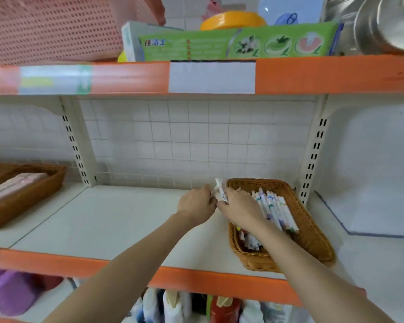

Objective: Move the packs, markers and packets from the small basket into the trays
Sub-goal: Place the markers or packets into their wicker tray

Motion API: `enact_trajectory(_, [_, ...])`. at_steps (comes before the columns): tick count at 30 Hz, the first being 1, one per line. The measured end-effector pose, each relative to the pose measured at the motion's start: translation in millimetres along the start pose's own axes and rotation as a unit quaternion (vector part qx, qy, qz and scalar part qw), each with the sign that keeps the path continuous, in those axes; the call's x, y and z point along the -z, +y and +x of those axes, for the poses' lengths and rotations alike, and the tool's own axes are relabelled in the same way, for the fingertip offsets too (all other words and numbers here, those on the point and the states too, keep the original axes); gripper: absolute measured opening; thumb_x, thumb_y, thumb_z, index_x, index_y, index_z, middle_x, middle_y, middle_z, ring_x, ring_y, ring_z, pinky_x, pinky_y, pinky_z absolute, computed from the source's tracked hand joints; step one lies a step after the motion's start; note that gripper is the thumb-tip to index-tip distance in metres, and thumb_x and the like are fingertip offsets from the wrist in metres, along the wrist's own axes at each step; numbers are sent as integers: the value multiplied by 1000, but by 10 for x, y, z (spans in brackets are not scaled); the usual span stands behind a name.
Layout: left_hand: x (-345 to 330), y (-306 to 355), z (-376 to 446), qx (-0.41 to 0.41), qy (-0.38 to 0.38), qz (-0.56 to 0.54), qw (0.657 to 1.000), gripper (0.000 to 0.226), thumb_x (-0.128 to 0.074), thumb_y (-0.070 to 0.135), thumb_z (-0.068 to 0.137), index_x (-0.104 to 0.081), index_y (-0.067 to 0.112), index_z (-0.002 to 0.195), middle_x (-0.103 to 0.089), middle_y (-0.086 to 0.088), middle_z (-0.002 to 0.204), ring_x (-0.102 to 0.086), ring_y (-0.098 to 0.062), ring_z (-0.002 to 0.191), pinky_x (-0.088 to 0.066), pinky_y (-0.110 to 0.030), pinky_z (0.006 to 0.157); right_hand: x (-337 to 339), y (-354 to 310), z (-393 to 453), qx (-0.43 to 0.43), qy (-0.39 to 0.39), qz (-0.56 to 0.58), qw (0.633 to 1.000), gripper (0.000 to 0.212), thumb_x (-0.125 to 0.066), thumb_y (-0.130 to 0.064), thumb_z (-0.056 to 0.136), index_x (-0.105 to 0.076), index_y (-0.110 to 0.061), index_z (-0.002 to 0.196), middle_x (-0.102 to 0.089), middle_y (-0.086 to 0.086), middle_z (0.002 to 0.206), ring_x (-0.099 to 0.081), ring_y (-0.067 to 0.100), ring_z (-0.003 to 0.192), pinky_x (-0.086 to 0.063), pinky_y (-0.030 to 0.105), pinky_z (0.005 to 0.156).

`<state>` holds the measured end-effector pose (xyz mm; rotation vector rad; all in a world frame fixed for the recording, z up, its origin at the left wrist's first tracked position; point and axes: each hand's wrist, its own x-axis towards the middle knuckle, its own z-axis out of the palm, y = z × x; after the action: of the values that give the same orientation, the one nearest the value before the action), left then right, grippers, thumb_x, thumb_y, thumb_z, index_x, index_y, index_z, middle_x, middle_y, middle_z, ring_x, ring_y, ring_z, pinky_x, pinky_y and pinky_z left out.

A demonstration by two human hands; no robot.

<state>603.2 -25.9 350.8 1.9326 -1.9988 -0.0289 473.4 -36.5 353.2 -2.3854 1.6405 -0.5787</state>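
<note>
You are holding a white marker (221, 191) upright between your two hands, just left of the small basket (313, 229), above the far part of the shelf (103, 217). Your right hand (240, 209) is pinching its lower barrel, and your left hand (196, 203) is curling in against it from the left; whether the left fingers are actually gripping the marker or only touching it is hard to tell.

The marker is looking light, stiff and smooth, a slim plastic tube that may be slippery, so you are best taking it around the middle of the barrel rather than by the cap. The remaining markers (274, 209) are lying side by side in the basket's far half, with darker small packets (248, 241) bunched in its near left corner; those look thin and loose, likely to slide apart if you are scooping several at once.

The basket is woven wicker, rectangular with sloping ribbed walls that could be catching on tips. At the far left a larger wicker tray (47, 192) is sitting on the neighbouring shelf bay, well apart from your hands, already holding pale flat boxes (12, 185). The shelf surface is flat, pale and smooth, with an orange front edge.
</note>
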Motion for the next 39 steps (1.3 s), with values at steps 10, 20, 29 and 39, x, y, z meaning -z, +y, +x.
enact_trajectory(10, [443,-1575,-685,66,-9,-27,997,28,-40,31,98,-51,7,108,-64,-13,99,-59,-32,89,-41,-34,67,-698,-1512,-87,16,-50,21,998,32,-46,-31,91,-56,-15,116,-63,9,100,-59,31,87,-35,30,63])
enact_trajectory(20, [910,-2963,-1219,99,6,-29,995,28,-41,32,98,-50,7,106,-63,-14,96,-58,-31,86,-37,-32,62,-1340,-2858,-48,48,-86,44,994,37,-46,-32,92,-50,-16,125,-63,7,101,-65,28,83,-49,34,71])
enact_trajectory(29, [1229,-3716,-1051,155,49,-35,986,26,-42,33,96,-51,10,102,-64,-10,95,-60,-31,87,-41,-34,64,-1547,-3557,546,97,-92,52,990,41,-47,-30,91,-45,-21,130,-62,5,97,-62,28,89,-44,32,68])
enact_trajectory(39, [1498,-4557,-777,171,76,-41,981,38,-41,35,100,-43,15,131,-62,-5,105,-55,-17,87,-41,-30,70,-1890,-4292,1352,154,-80,91,981,33,-50,-34,90,-49,-21,121,-64,7,106,-60,28,93,-49,34,73])
